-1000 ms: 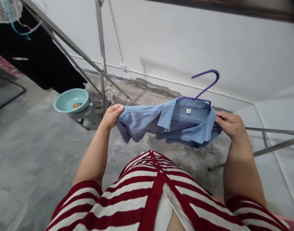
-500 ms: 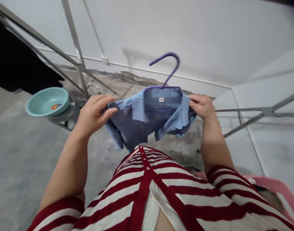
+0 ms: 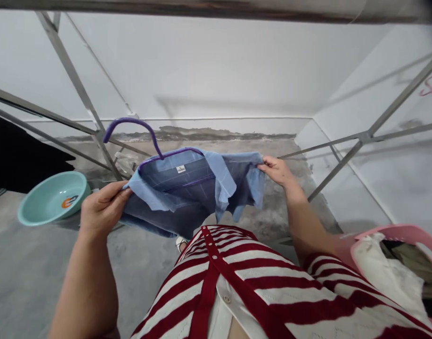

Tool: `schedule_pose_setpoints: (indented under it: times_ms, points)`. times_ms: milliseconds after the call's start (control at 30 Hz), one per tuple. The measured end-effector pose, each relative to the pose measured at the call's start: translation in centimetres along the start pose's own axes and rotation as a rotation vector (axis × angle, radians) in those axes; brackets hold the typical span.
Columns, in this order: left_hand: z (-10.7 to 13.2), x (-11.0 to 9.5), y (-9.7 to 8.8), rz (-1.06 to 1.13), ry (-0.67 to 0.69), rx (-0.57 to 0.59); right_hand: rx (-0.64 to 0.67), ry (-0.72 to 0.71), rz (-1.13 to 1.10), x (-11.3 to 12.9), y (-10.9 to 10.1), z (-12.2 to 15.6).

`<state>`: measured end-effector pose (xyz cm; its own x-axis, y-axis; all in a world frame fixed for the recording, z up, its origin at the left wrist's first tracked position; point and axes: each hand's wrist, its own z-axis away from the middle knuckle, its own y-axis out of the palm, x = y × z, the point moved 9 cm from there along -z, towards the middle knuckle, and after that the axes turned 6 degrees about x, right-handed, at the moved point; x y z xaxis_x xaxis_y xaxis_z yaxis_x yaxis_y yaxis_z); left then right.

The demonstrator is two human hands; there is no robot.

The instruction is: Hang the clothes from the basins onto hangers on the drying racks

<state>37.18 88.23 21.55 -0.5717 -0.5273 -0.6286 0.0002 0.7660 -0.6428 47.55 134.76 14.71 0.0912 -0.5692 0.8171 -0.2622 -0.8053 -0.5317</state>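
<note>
Left hand (image 3: pixel 104 205) closed again, right hand (image 3: pixel 276 170) moved out from the collar: the blue shirt (image 3: pixel 187 202) now spans both.

Half a second ago the left thumb and fingers stood apart; now they pinch the cloth close by the collar (image 3: pixel 223 183), while the right fingers have shifted to grip the cloth's outer end, so that side looks drawn out along the shoulder, which I judge leaves the shirt held more evenly on the purple hanger (image 3: pixel 162 156). The shirt lies at 3 o'clock from the left hand and 8 to 9 o'clock from the right, touching both; the hook rises at 1 o'clock from the left hand. The basin (image 3: pixel 42 202) sits at 9 o'clock from that hand, the pink basket (image 3: pixel 410 230) at 4 o'clock from the right.
</note>
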Motion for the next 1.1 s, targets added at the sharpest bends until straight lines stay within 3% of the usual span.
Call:
schedule_pose_setpoints:
  times_ms: [133, 267, 367, 433, 500, 600, 700, 767, 833, 900, 1000, 1067, 1100]
  points:
    - [-1.2, 2.6, -2.5, -0.016, 0.027, 0.027, -0.137, 0.021, 0.065, 1.2, 1.9, -0.2]
    - [-2.3, 5.4, -4.7, -0.028, 0.059, 0.041, 0.034, 0.013, 0.193, 3.8, 6.1, -0.4]
    - [-3.1, 6.9, -5.8, -0.025, 0.091, 0.090, 0.015, -0.083, 0.206, 7.6, 7.7, -0.2]
    - [-3.6, 7.4, -6.4, -0.026, 0.123, 0.147, -0.062, -0.174, 0.227, 11.1, 8.3, -0.3]
    - [-4.0, 7.8, -7.0, -0.035, 0.153, 0.205, -0.046, -0.255, 0.284, 14.8, 10.3, -1.1]
    - [-4.3, 8.3, -8.1, -0.070, 0.197, 0.254, 0.172, -0.278, 0.320, 18.3, 15.6, -2.5]
    - [-4.6, 9.3, -9.0, -0.097, 0.226, 0.250, 0.460, -0.192, 0.196, 19.3, 20.9, -2.8]
    - [-4.8, 10.1, -9.0, -0.084, 0.236, 0.282, 0.602, -0.121, 0.049, 19.5, 23.5, -2.2]
    - [-5.1, 10.6, -8.8, -0.071, 0.254, 0.310, 0.641, -0.061, -0.120, 19.8, 24.9, -1.9]
    - [-5.4, 10.6, -9.6, -0.097, 0.278, 0.221, 0.595, -0.016, -0.263, 20.2, 25.6, -2.1]
    - [-4.6, 10.8, -11.9, -0.193, 0.274, -0.128, 0.520, 0.014, -0.387, 20.9, 26.3, -2.9]
    - [-2.7, 11.8, -11.5, -0.221, 0.230, -0.258, 0.498, 0.023, -0.441, 21.6, 26.9, -3.8]
    - [-1.6, 12.6, -10.0, -0.213, 0.205, -0.217, 0.486, 0.028, -0.467, 21.9, 27.2, -4.2]
